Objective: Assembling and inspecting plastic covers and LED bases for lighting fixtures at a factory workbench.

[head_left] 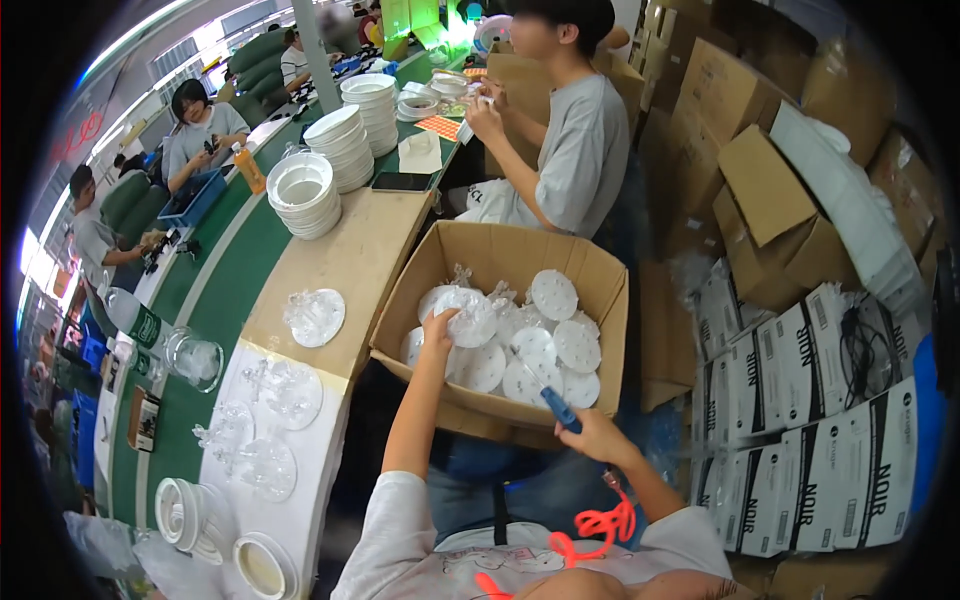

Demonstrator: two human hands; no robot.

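My left hand (440,328) is over the far left part of an open cardboard box (612,330), its fingers closed on the edge of a round white disc (470,318) with clear plastic about it. My right hand (592,438) grips a screwdriver (562,410) by its blue handle at the box's near edge. Its thin shaft points inward over the discs. Many similar white discs, such as one at the far side (554,294), lie loosely heaped in the box with crumpled clear plastic among them. A red-orange coiled cord (608,520) hangs by my right forearm.
Left of the box, the bench (385,245) holds clear plastic pieces with discs (290,390), stacked white rings (303,190), a phone (401,181) and a large water bottle (140,320). A co-worker (585,140) sits beyond the box. Cartons (800,480) are piled at right.
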